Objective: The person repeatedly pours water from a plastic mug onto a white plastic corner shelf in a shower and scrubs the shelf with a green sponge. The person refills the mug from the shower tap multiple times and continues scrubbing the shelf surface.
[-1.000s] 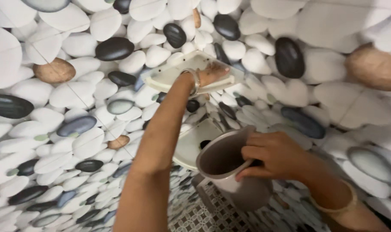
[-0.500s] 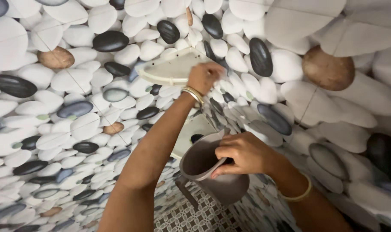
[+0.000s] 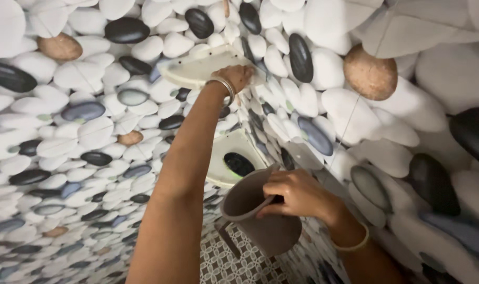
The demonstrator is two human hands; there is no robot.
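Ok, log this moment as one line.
left hand: on upper corner shelf | right hand: holds grey mug at rim | lower shelf: dark oval thing on it

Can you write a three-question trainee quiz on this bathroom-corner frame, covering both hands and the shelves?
1. True or false: the left hand rests on the upper corner shelf.
2. What does the right hand hold? A) a sponge B) a brown mug C) a bottle
3. What lies on the lower corner shelf?

Key:
1. True. The left hand, with a bangle at the wrist, is on the upper corner shelf.
2. B. The right hand grips the brown mug at its rim, below the lower shelf.
3. A dark oval object, edged green; what it is cannot be told.
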